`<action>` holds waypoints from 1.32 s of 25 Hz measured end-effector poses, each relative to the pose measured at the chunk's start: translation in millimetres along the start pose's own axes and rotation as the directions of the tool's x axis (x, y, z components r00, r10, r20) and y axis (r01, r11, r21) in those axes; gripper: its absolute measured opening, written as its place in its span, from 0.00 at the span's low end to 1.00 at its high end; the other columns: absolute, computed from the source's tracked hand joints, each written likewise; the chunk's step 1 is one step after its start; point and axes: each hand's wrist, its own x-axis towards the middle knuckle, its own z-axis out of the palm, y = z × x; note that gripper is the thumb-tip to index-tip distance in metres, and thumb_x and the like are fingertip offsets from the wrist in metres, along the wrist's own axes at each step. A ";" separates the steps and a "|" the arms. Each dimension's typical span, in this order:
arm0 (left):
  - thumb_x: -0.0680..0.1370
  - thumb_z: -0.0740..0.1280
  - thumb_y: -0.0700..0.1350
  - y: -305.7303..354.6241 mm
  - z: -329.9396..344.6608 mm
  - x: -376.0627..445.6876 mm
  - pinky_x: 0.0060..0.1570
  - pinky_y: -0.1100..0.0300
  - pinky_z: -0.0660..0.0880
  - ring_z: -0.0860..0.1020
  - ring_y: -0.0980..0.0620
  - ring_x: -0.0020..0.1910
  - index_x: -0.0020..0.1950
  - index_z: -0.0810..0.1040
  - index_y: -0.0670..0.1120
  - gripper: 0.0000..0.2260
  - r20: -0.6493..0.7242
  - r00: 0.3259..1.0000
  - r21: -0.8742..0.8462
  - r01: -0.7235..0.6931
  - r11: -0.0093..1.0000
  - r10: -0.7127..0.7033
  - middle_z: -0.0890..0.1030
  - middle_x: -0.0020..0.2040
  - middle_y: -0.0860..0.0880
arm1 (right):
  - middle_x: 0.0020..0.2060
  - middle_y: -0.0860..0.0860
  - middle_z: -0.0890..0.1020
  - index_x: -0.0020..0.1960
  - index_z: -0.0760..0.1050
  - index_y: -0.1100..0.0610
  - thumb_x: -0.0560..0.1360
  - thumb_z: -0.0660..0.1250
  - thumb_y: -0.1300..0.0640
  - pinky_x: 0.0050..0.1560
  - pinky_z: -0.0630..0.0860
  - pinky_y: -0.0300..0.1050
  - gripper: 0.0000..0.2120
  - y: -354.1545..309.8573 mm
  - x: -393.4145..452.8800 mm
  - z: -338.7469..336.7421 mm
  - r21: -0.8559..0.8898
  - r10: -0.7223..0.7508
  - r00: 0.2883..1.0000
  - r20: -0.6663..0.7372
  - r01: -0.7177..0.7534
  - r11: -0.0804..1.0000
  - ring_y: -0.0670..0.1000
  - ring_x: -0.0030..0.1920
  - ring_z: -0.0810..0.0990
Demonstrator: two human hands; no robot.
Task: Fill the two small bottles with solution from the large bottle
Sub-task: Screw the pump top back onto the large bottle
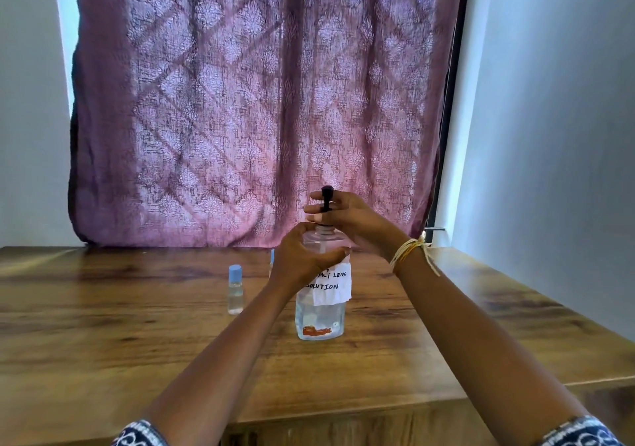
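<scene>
Standing upright on the brown wood-grain table (pixel 446 325), the large clear plastic bottle with a handwritten white paper label (pixel 321 294) sits directly ahead of the person, between the two forearms, its long axis vertical. Both hands meet at its upper end, so neither is meaningfully nearer; the coming move, judged from the task, turns on the black pump head and stem (pixel 326 198) projecting straight up from the neck, which must probably come off or be worked before any solution can leave.

The left hand (pixel 302 256) wraps around the bottle's shoulder, fingers curled over the top and thumb across the front just above the label, steadying it. The right hand (pixel 347 219), wearing a pale thread wristband (pixel 410 251), reaches in from the right with fingers extended on either side of the pump stem, which passes between them; how firmly they clamp it cannot be told.

Behind and left of the large bottle stands a small clear bottle with a light-blue cap (pixel 235 289), capped and untouched. A second blue cap (pixel 272 256) shows just beside the left hand, its bottle mostly hidden.
</scene>
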 end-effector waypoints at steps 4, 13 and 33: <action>0.61 0.82 0.52 0.1 1.0 -0.6 0.32 0.76 0.72 0.79 0.72 0.36 0.46 0.76 0.57 0.20 -0.010 1.000 -0.012 -0.006 1.000 0.006 0.82 0.41 0.61 | 0.59 0.67 0.79 0.64 0.71 0.70 0.72 0.66 0.76 0.61 0.78 0.51 0.20 -1.9 -5.9 -11.1 -0.020 0.007 1.000 0.000 -0.007 1.000 0.60 0.57 0.80; 0.63 0.80 0.53 0.5 0.1 -0.7 0.32 0.74 0.75 0.82 0.65 0.39 0.53 0.79 0.52 0.22 -0.005 1.000 0.012 -0.013 1.000 0.013 0.84 0.44 0.57 | 0.53 0.60 0.80 0.61 0.72 0.59 0.72 0.73 0.62 0.59 0.78 0.49 0.19 5.5 1.2 12.4 -0.176 0.005 0.995 -0.100 -0.022 0.984 0.54 0.51 0.81; 0.62 0.81 0.52 -0.9 7.5 -1.1 0.35 0.79 0.71 0.77 0.69 0.42 0.55 0.79 0.49 0.25 -0.074 0.997 0.014 -0.022 1.000 0.023 0.82 0.45 0.57 | 0.55 0.61 0.80 0.64 0.72 0.70 0.77 0.63 0.70 0.58 0.79 0.43 0.16 4.6 -9.1 -10.2 -0.075 -0.045 0.999 -0.001 0.045 0.996 0.54 0.54 0.81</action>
